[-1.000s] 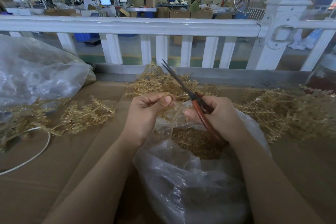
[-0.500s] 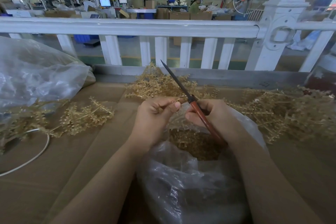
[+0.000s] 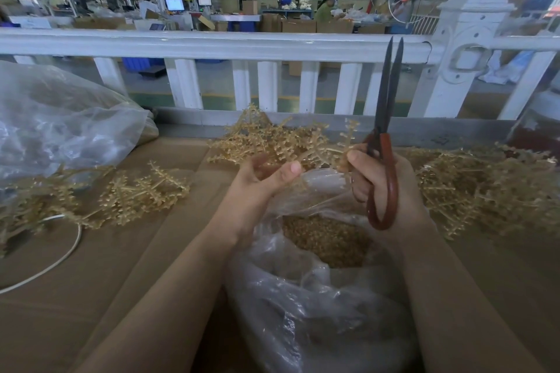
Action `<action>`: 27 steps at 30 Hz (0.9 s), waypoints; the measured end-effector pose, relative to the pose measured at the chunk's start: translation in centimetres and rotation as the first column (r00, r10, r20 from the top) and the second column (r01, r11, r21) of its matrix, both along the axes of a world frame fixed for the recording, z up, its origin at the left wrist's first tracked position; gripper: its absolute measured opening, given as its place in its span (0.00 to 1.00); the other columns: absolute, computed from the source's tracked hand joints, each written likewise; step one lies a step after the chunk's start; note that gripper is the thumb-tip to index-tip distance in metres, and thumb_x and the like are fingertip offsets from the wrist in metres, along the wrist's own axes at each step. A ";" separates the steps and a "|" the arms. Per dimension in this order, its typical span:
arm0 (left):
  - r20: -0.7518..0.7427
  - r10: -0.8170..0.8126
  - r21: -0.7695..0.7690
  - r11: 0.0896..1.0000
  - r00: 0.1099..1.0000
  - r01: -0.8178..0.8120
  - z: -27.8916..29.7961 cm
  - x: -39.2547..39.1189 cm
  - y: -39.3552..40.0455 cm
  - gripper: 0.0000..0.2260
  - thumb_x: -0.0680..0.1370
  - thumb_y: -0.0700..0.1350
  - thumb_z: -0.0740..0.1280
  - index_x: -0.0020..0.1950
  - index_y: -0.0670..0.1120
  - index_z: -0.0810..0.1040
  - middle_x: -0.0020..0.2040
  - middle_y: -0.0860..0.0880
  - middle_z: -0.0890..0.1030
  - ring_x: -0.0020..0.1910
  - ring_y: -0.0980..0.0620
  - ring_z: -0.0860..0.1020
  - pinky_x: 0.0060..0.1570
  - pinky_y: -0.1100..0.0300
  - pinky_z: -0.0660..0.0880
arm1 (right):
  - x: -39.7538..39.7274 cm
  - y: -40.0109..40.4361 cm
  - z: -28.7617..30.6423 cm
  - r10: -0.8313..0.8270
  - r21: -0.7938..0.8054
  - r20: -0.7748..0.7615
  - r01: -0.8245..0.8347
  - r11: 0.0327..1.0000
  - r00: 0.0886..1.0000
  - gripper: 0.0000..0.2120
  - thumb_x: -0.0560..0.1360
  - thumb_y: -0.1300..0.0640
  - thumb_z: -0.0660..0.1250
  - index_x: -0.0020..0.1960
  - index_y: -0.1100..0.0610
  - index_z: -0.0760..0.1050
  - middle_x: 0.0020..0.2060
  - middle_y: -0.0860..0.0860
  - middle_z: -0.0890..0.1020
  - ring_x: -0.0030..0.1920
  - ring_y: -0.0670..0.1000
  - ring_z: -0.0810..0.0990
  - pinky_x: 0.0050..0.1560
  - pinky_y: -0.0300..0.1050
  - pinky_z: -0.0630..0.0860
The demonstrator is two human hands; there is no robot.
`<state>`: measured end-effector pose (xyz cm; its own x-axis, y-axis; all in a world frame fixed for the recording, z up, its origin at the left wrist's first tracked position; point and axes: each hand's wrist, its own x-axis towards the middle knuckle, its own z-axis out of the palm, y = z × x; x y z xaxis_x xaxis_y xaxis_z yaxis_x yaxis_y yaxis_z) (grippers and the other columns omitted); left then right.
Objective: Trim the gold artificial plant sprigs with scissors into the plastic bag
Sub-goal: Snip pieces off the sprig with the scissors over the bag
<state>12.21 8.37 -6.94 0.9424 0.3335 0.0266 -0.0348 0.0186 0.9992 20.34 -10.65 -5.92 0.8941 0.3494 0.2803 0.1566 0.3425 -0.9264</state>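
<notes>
Head view: the scissors (image 3: pixel 384 142) are gripped by the right hand (image 3: pixel 385 188) with blades upright and nearly closed, presumably parked clear while a fresh gold sprig (image 3: pixel 291 142) is reached for by the left hand (image 3: pixel 260 182), fingers loosely spread and nothing yet clasped. Directly beneath, the plastic bag (image 3: pixel 318 312) is kept open; gold trimmings (image 3: pixel 324 239) are piled inside.
</notes>
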 end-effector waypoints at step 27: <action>0.273 -0.243 -0.065 0.961 0.931 0.270 0.5 -0.5 -0.4 0.11 0.74 0.41 0.71 0.47 0.31 0.81 0.42 0.43 0.85 0.45 0.50 0.83 0.49 0.61 0.78 | -0.7 1.4 0.1 -0.112 -0.358 0.230 0.191 0.914 0.967 0.03 0.75 0.59 0.75 0.43 0.55 0.82 0.36 0.46 0.86 0.38 0.40 0.83 0.41 0.26 0.74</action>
<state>11.76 7.92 -6.48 0.9606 0.0950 0.2612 -0.2738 0.1602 0.9484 19.67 -9.22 -5.80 0.8832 0.3289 0.3342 0.3744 -0.0654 -0.9250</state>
